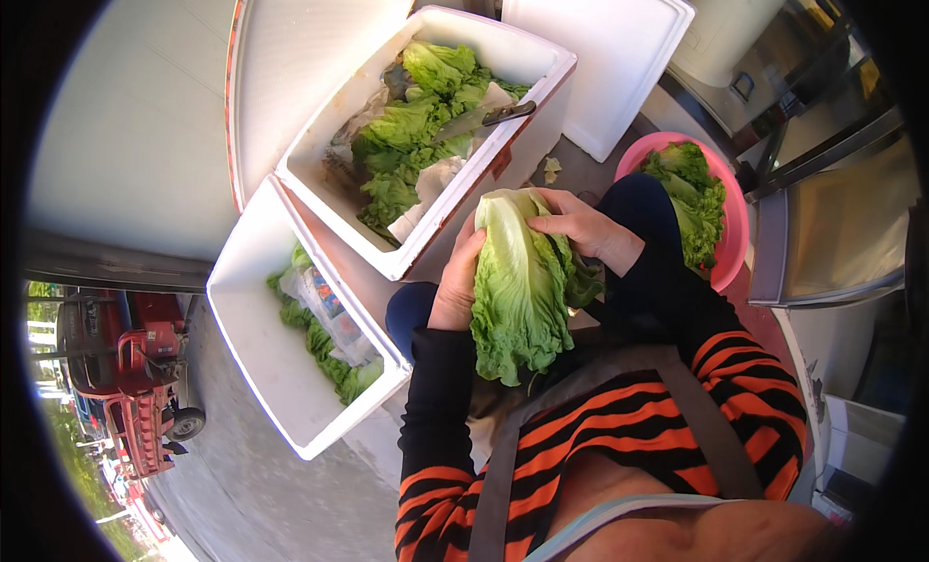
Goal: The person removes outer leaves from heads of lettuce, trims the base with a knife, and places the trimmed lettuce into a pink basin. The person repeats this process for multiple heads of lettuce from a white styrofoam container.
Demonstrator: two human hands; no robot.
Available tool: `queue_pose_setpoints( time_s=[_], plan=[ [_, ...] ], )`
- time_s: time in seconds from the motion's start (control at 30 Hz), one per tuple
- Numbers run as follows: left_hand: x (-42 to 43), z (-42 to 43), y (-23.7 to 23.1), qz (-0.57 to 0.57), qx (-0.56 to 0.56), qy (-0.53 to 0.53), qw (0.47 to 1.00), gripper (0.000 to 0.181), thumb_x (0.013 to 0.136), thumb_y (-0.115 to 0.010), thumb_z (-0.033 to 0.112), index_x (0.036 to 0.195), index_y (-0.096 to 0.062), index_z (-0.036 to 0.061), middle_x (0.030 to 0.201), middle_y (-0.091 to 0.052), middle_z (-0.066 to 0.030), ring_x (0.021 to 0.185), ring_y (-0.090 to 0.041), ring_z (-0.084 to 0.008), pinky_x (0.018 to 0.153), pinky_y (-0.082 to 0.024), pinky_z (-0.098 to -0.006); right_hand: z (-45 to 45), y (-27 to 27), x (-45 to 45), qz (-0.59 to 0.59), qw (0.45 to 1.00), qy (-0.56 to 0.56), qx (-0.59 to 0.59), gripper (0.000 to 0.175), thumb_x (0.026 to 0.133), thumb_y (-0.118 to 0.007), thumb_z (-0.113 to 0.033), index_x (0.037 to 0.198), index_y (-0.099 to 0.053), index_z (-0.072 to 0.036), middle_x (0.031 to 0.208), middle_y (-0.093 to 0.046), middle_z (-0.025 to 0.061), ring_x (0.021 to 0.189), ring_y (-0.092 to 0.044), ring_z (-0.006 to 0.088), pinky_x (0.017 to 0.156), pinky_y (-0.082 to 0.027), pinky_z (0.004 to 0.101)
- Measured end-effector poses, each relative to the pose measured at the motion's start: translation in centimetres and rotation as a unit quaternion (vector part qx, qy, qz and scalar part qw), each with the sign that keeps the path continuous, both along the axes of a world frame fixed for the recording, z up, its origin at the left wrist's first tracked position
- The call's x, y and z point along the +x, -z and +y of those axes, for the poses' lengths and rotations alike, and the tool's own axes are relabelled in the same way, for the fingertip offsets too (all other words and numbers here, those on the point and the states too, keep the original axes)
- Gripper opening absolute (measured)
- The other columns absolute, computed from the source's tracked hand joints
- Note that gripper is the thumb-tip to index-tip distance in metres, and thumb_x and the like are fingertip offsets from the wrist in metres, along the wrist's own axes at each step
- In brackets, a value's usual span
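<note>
Both my hands hold one head of leafy lettuce (519, 293), its pale stem end up and its ruffled green leaves hanging down over my lap. My left hand (459, 275) grips its left side, the thumb on the outer leaf. On the upper right side, my right hand (584, 228) presses it with the thumb in front and the other fingers partly hidden behind. Beyond my hands stands a white foam box (319, 148) with lettuce heads (406, 126) and crumpled paper inside. A knife with a black handle (509, 113) rests on its near rim, the blade over the lettuce.
At the left, a second foam box (254, 300) holds lettuce and a plastic bag. Two foam lids (305, 68) (602, 54) lean behind. A pink basin (734, 221) of lettuce stands right of my knee. A leaf scrap (552, 170) lies on the floor. A red vehicle (145, 359) is at far left.
</note>
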State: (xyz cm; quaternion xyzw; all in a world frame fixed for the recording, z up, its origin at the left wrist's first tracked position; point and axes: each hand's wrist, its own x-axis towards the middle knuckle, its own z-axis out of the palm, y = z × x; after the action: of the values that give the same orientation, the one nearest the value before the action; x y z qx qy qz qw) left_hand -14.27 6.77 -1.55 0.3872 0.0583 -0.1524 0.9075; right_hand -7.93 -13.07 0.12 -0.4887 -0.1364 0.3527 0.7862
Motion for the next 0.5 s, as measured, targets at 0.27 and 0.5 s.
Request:
queue_pose_setpoints(
  time_s=[0.27, 0.5],
  plan=[
    [1.5, 0.3, 1.9, 0.013, 0.032, 0.012, 0.999, 0.054, 0.097, -0.065, 0.033, 0.137, -0.053, -0.0024, 0.118, -0.066, -0.0092, 0.104, -0.062, -0.0156, 0.093, -0.049, -0.0313, 0.2, 1.5, -0.1, -0.037, 0.976, 0.190, -0.104, 0.040, 0.083, -0.080, -0.014, 0.114, -0.064, 0.004, 0.101, -0.070, 0.0088, 0.091, -0.066, 0.0139, 0.080, -0.052, 0.0292],
    [2.0, -0.2, 1.7, -0.116, 0.223, -0.009, 0.968, 0.081, 0.068, -0.091, 0.012, 0.136, -0.051, -0.0043, 0.122, -0.063, -0.0106, 0.109, -0.062, -0.0182, 0.095, -0.050, -0.0324, 0.5, 1.3, 0.0, -0.142, 0.951, 0.208, -0.180, 0.029, 0.082, -0.077, -0.010, 0.107, -0.067, 0.001, 0.097, -0.069, 0.0045, 0.090, -0.063, 0.0102, 0.079, -0.050, 0.0264]
  ],
)
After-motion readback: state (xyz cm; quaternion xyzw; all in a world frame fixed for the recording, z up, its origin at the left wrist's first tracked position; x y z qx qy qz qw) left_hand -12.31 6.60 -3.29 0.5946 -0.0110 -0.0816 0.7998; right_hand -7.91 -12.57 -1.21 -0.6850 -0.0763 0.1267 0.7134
